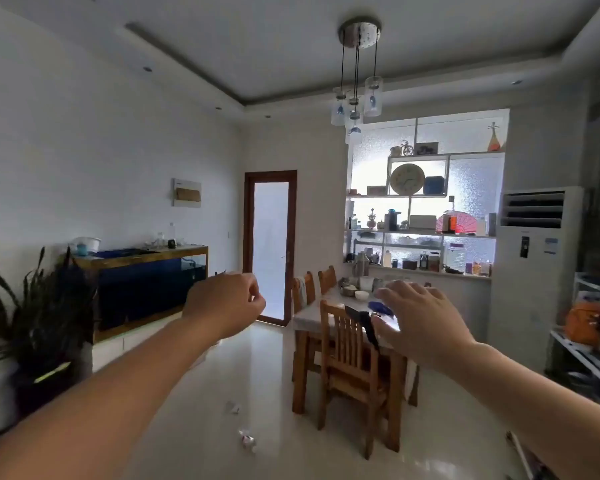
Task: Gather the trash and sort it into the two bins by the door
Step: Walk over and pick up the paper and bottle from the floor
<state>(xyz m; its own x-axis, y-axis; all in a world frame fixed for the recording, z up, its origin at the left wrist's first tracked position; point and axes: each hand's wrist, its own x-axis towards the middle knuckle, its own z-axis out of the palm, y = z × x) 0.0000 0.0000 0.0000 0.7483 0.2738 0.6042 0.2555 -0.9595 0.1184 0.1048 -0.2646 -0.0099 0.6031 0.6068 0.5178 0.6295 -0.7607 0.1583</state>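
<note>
Two crumpled pieces of white paper trash lie on the shiny floor: one farther off, one nearer me. Both arms are stretched out in front at chest height, well above the floor. My left hand has its fingers curled in loosely and nothing shows in it. My right hand is held palm down with fingers spread and holds nothing. A blue wrapper-like item lies on the dining table, partly behind my right hand. No bins are in view.
A wooden dining table with chairs stands right of centre. A frosted glass door is at the back. A fish tank cabinet and a plant line the left wall; metal shelves stand at right.
</note>
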